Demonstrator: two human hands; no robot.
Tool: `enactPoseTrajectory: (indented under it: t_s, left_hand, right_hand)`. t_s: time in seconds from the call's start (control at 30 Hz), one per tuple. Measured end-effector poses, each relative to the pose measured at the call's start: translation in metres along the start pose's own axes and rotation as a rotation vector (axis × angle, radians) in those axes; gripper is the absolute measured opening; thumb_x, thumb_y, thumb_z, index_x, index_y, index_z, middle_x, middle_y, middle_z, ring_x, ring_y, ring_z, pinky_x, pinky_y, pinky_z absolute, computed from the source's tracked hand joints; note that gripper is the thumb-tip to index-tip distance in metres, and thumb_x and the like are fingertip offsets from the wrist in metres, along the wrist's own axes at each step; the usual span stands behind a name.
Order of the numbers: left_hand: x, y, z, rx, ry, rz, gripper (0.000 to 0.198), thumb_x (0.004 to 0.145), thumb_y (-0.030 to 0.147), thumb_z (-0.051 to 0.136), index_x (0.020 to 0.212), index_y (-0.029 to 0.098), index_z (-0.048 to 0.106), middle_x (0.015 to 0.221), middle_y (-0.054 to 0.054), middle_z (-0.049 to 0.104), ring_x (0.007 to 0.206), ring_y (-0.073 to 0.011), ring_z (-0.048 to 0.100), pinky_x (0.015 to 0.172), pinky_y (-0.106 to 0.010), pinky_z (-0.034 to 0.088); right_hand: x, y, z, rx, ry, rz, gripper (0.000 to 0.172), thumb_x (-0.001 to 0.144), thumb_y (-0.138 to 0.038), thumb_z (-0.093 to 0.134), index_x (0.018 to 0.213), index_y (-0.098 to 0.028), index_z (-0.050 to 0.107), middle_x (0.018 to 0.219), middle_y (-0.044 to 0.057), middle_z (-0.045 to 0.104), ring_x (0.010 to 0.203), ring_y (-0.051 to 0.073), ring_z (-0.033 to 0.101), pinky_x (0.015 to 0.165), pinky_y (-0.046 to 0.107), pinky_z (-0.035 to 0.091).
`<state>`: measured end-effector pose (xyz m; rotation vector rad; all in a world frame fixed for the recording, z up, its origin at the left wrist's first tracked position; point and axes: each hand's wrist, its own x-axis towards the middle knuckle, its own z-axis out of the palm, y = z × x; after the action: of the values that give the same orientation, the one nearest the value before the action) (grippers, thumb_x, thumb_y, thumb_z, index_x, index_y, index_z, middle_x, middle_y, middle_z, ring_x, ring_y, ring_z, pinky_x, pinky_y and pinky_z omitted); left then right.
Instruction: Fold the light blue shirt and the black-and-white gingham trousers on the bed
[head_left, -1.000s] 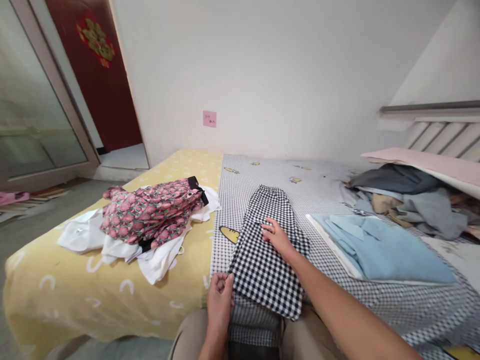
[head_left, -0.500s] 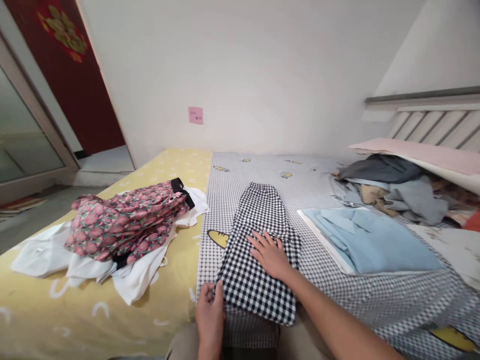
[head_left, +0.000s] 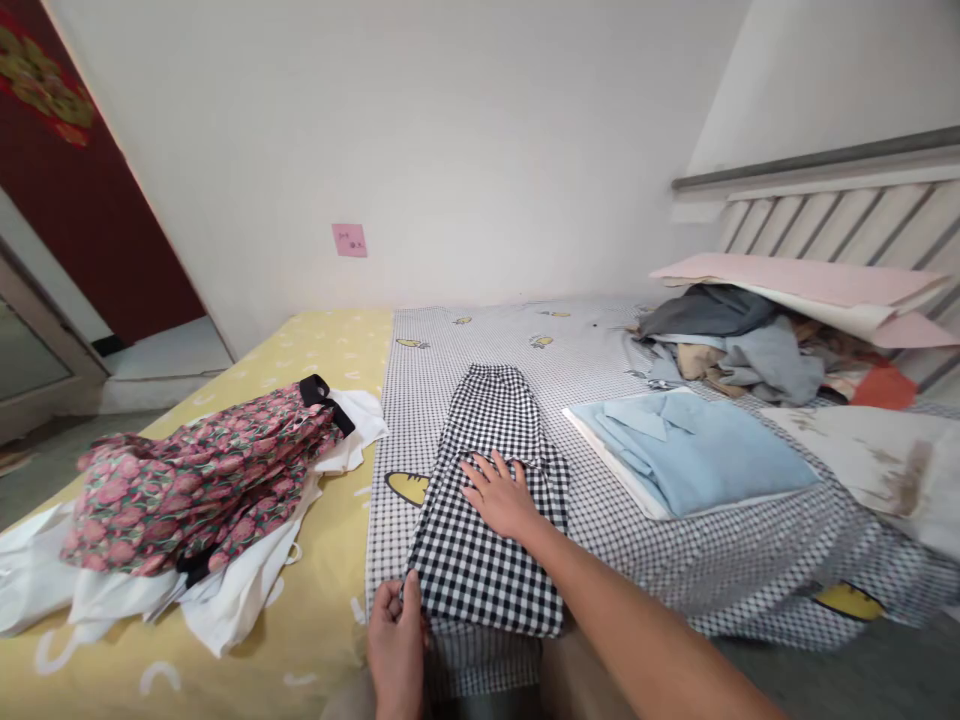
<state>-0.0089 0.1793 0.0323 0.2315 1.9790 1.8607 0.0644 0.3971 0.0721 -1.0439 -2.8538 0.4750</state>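
Black-and-white checked pants with a gathered elastic waist lie folded lengthwise on the bed, waist end toward the wall. My right hand rests flat on their middle, fingers spread. At the near left corner of the pants, my left hand pinches the fabric edge between thumb and fingers. To the right lies a folded light-blue collared shirt on a white layer. A pink floral garment with black trim is heaped at the left over white clothing.
The bed has a yellow sheet at left and a small-checked sheet beside it. A pile of grey clothes sits near the slatted headboard under a pink board-like sheet. A pink note sticks to the wall.
The view has turned slightly right, so everything appears shifted left. Both hands keep nearly the same places on the pants.
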Motion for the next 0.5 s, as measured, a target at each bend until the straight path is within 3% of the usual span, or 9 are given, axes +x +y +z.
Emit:
enactPoseTrajectory:
  t_s: [0.1,0.27,0.5]
  left_hand:
    - [0.001,-0.001,-0.001,0.007,-0.017,0.016,0.074,0.049,0.096,0.064,0.064,0.025,0.049,0.037,0.009,0.042,0.036,-0.0118,0.037,0.040,-0.025,0.030]
    - [0.002,-0.003,-0.003,0.023,-0.048,0.033,0.072,0.051,0.095,0.064,0.066,0.026,0.050,0.038,0.009,0.042,0.037,-0.0126,0.039,0.041,-0.026,0.031]
    - [0.003,-0.006,-0.013,0.048,-0.142,0.068,0.070,0.054,0.093,0.066,0.065,0.026,0.049,0.041,0.008,0.046,0.038,-0.0130,0.042,0.043,-0.027,0.034]
  right_hand:
    - [-0.012,-0.001,-0.001,0.007,-0.024,-0.005,0.068,0.102,-0.067,0.010,0.165,-0.041,0.023,0.174,-0.006,0.011,0.161,0.031,0.000,0.126,0.066,0.006]
    - [-0.049,0.005,-0.002,0.019,0.023,-0.094,0.064,0.104,-0.066,0.015,0.163,-0.043,0.026,0.173,-0.006,0.015,0.161,0.030,0.006,0.128,0.063,0.009]
    - [-0.099,0.043,0.018,-0.038,0.268,-0.175,0.050,0.109,-0.046,0.034,0.159,-0.046,0.036,0.167,-0.005,0.035,0.157,0.028,0.026,0.126,0.062,0.021]
